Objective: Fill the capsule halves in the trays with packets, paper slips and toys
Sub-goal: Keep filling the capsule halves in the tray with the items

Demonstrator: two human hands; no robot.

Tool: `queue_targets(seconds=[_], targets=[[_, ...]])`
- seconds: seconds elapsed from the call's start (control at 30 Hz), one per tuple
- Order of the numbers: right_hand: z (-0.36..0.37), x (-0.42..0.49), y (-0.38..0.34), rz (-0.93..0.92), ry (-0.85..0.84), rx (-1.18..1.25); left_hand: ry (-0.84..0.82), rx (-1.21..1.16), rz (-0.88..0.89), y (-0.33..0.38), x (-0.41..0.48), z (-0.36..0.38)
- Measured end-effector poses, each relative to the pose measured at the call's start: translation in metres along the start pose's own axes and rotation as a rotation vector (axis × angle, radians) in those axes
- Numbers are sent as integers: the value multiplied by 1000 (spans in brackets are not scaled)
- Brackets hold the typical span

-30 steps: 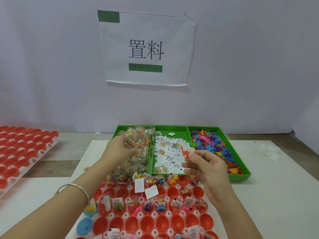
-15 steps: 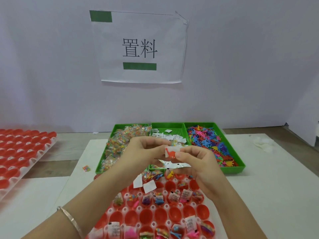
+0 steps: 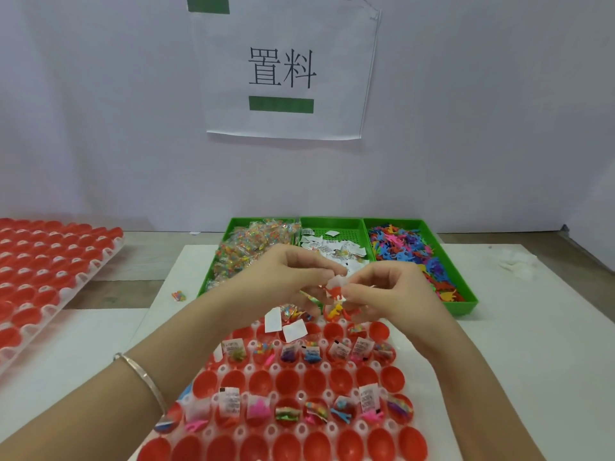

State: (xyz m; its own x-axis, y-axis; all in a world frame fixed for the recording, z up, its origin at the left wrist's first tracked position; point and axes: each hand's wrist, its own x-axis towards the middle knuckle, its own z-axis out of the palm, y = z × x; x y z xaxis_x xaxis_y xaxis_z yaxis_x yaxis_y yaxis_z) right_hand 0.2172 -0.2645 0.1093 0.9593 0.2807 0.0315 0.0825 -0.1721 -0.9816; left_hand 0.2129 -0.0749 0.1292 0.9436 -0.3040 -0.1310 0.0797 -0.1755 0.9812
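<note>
1. Red plastic capsule halves sit open side up in the white moulded tray on the table right in front of me. Several of them hold clear packets, printed slips and small coloured toys.
2. My left grip and right grip meet above the far edge of that tray, with the fingers of both curled in and the fingertips close together.
3. The left grip pinches one edge of a white paper slip. The right grip pinches a small red plastic toy that lies against the slip's underside.
4. Two loose white slips lie across the far cups, just below my hands.
5. Three green plastic bins stand side by side beyond my hands. The left bin is heaped with packets, the middle bin holds slips, and the right bin holds bright toys.
6. A second tray of red halves lies well apart to my left.
7. One stray packet rests on the table near the left bin.
8. A silver bangle circles my left wrist.
</note>
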Motion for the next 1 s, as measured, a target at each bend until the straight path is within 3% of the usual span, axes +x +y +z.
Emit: queue_targets(seconds=[0.1, 0.27, 0.57, 0.77, 0.83, 0.93, 1.0], targets=[[0, 0, -1, 20, -8, 91, -60, -169, -11, -2, -3, -1], [4, 1, 0, 52, -33, 199, -9, -24, 50, -7, -3, -1], [18, -13, -6, -13, -94, 307, 176, -150, 87, -10, -18, 1], [24, -44, -2, -74, -112, 262, 156, -135, 178, -25, -63, -5], [17, -60, 1, -67, -95, 216, 261, -49, 233, -35, -84, -14], [6, -88, 7, -26, -141, 17, 571, 10, 287, -59, -114, -37], [2, -105, 12, 25, -192, -155, 782, 21, 228, -84, -128, -52]])
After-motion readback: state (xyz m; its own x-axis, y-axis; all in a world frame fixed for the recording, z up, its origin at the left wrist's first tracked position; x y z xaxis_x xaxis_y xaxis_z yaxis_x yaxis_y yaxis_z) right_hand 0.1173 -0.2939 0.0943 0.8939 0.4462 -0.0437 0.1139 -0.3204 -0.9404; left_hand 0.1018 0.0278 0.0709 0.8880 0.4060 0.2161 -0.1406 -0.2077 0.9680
